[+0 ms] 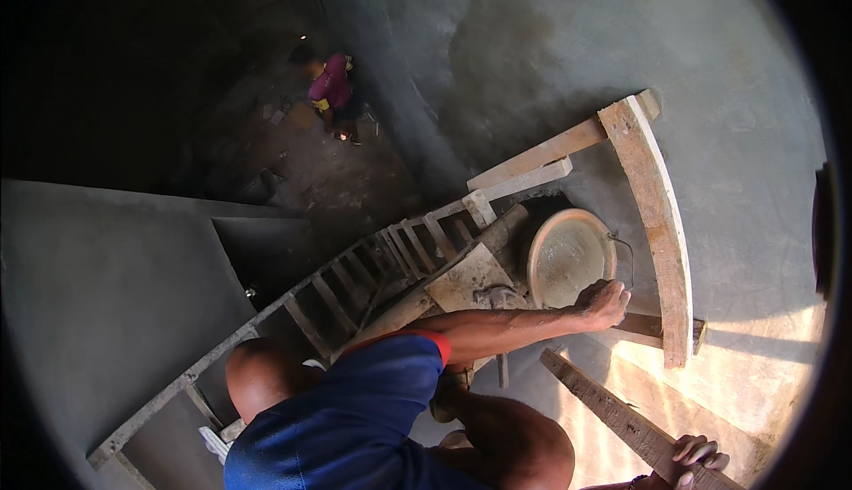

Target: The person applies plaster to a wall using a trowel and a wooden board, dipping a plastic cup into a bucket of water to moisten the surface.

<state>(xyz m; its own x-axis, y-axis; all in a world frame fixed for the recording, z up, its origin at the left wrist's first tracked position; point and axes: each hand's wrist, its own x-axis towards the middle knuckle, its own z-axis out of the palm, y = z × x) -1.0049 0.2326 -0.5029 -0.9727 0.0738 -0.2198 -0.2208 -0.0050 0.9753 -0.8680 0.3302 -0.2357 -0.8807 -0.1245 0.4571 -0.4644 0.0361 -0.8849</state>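
Observation:
My left hand [605, 304] reaches across to a round pale bucket [564, 250], fingers curled on its thin wire handle at the near side. My right hand [697, 459], at the lower right, grips a long rough wooden plank [612, 406] that slants up toward the middle. A hammer [493, 295] rests beside the bucket, partly behind my forearm, on a dirty board [466, 272]. My bent knees are below, under my blue sleeve.
A wooden ladder-like frame [346, 281] runs diagonally along the left of me. Nailed timbers [648, 233] stand against the grey plastered wall [728, 135] at right. A person [330, 82] in a purple shirt stands far below. A low grey wall [115, 295] fills the left.

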